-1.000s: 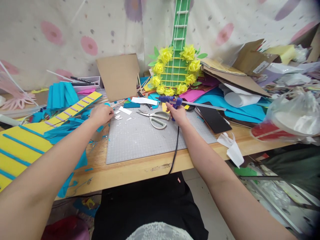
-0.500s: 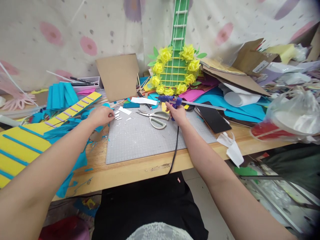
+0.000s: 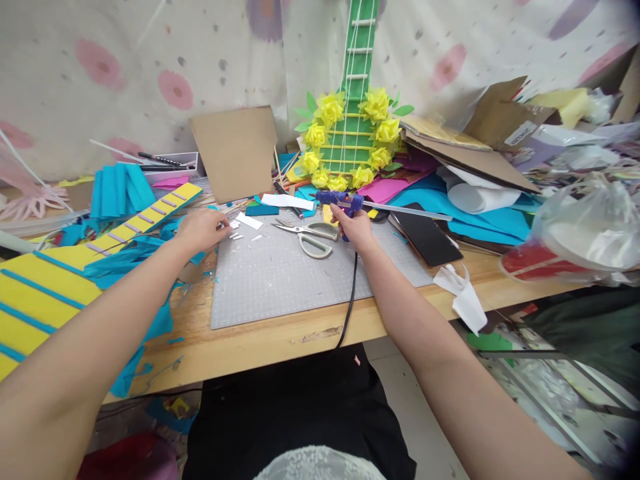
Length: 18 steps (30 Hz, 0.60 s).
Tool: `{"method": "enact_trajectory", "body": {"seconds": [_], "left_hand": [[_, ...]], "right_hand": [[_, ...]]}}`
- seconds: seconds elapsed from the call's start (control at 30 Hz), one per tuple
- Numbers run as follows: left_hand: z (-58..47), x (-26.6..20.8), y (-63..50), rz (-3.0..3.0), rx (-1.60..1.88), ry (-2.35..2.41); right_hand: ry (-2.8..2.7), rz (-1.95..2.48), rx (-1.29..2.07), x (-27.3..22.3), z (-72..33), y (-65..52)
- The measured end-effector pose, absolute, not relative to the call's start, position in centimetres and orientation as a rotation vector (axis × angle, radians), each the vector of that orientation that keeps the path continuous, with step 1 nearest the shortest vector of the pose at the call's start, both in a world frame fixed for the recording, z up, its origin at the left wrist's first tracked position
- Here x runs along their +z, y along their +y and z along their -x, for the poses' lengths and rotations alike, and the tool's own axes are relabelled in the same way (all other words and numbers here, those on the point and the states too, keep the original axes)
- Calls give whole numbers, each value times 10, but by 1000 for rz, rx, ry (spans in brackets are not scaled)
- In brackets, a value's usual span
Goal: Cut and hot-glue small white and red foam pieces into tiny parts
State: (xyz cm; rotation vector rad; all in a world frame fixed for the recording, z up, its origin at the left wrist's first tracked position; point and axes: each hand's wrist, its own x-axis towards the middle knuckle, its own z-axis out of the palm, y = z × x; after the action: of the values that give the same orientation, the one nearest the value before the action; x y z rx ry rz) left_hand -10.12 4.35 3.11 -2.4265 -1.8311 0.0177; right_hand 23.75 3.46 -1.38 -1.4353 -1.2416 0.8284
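In my right hand (image 3: 353, 221) is a blue hot glue gun (image 3: 340, 199), gripped by its handle, with a long clear glue stick (image 3: 415, 211) sticking out of its back. Its nozzle points left, above the grey cutting mat (image 3: 285, 280). My left hand (image 3: 203, 230) is at the mat's far left corner, fingers pinched together beside several small white pieces (image 3: 237, 236). Whatever is between those fingertips is too small to make out. A white strip (image 3: 249, 221) lies just right of them. Scissors (image 3: 315, 239) with pale grey handles rest on the mat between my hands.
A yellow guitar-shaped piece (image 3: 60, 280) with blue strips lies left, beside crumpled blue paper (image 3: 133, 257). At the back stands a green guitar shape with yellow flowers (image 3: 330, 110). A phone (image 3: 430, 237) and a bagged bucket (image 3: 555, 253) are right. The gun's black cord (image 3: 351, 300) crosses the table edge.
My left hand has shifted very slightly at the small white pieces, and a few of them sit a little differently. My right hand and the glue gun have stayed in place.
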Motion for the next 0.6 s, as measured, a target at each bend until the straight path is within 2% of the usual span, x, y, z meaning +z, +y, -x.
{"method": "enact_trajectory", "body": {"seconds": [0.27,0.5,0.6], "left_hand": [[90,29,33,2509,130,-1817],[90,30,31,2434,74,-1945],[93,29,32,2417,-60,-2045]], "right_hand": [[-1250,1420,818,-15,-238,34],[-1238,1429,837,-12,-236,33],[-1251,1462,824,-12,-237,33]]}}
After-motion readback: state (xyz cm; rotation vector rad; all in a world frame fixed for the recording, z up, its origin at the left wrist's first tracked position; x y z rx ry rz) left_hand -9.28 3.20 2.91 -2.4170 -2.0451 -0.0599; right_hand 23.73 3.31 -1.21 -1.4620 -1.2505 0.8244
